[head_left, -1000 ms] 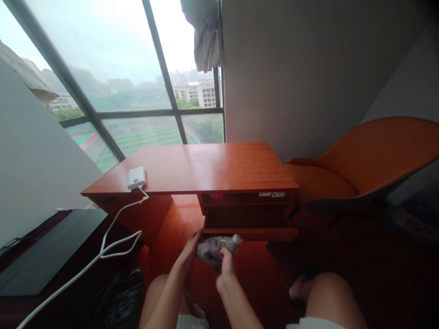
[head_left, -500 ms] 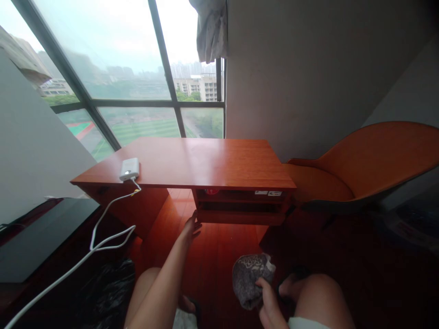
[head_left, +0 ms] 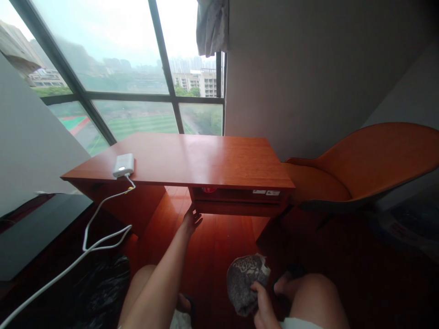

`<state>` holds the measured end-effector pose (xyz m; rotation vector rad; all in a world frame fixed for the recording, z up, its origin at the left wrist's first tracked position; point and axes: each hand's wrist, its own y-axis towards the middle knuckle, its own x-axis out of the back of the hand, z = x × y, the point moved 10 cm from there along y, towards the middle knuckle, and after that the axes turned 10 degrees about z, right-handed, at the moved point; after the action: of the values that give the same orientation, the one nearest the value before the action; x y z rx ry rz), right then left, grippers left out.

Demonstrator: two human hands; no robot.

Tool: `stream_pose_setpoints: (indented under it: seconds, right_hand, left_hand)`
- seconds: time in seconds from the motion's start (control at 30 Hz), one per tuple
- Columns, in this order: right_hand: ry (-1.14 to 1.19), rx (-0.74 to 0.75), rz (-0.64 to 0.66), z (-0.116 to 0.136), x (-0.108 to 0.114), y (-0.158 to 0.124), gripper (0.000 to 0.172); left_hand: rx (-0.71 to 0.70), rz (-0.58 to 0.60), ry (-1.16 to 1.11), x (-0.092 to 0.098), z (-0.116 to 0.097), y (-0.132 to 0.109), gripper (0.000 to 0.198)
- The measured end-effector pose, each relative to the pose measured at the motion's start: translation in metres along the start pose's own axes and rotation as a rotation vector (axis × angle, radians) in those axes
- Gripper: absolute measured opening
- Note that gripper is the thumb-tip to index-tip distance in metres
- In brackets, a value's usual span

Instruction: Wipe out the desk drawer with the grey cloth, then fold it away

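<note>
A reddish wooden desk (head_left: 212, 160) stands in front of the window. My left hand (head_left: 192, 220) is at the lower left edge of the drawer (head_left: 236, 208) under the desktop, its fingers apart and nothing seen in its grasp. The drawer front sits nearly up against the shelf above it. Low at the right, my right hand (head_left: 262, 301) grips a crumpled grey cloth (head_left: 245, 281) with a pale pattern, thumb on top. The cloth hangs over the floor, clear of the desk.
A white power bank (head_left: 124, 165) lies on the desktop's left, with a white cable (head_left: 68, 268) running to the lower left. An orange chair (head_left: 377, 160) stands at the right. A black plastic bag (head_left: 103, 288) is at the lower left. Red and white items sit on the shelf.
The drawer has moved inward, narrowing the dark gap above its front, with my left hand at its edge. My right hand and the cloth have shifted slightly left in the view.
</note>
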<state>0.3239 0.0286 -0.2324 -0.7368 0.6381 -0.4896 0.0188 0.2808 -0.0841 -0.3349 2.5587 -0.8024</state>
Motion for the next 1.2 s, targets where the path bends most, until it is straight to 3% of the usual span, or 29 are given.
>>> stream_pose_setpoints:
  seconds: [0.23,0.43,0.8,0.9,1.0,1.1,1.2]
  right_hand:
    - [0.017,-0.057,0.043,-0.005,-0.006,-0.002,0.033]
    - [-0.003,-0.011,0.014,0.0,-0.002,-0.003,0.036]
    - [0.034,-0.033,0.065,0.007,-0.016,-0.018,0.029]
    - [-0.011,0.016,0.039,0.017,-0.016,-0.021,0.023]
    - [-0.14,0.067,0.062,0.033,-0.023,-0.026,0.018]
    - [-0.349,0.141,0.126,0.055,-0.039,-0.038,0.016]
    - [-0.597,0.333,0.158,0.082,-0.064,-0.06,0.019]
  left_hand:
    - [-0.001,0.009,-0.121,0.0,0.0,0.003,0.037]
    - [-0.012,0.038,-0.168,-0.006,-0.004,0.007,0.03]
    - [-0.041,0.042,-0.093,-0.006,-0.002,-0.002,0.021]
    - [-0.013,0.04,-0.01,-0.004,0.02,-0.023,0.023]
    - [0.042,0.112,0.075,-0.008,0.06,-0.062,0.025]
    - [0.05,0.339,0.25,-0.032,0.106,-0.112,0.033]
    - [-0.022,0.487,0.308,-0.056,0.139,-0.155,0.045]
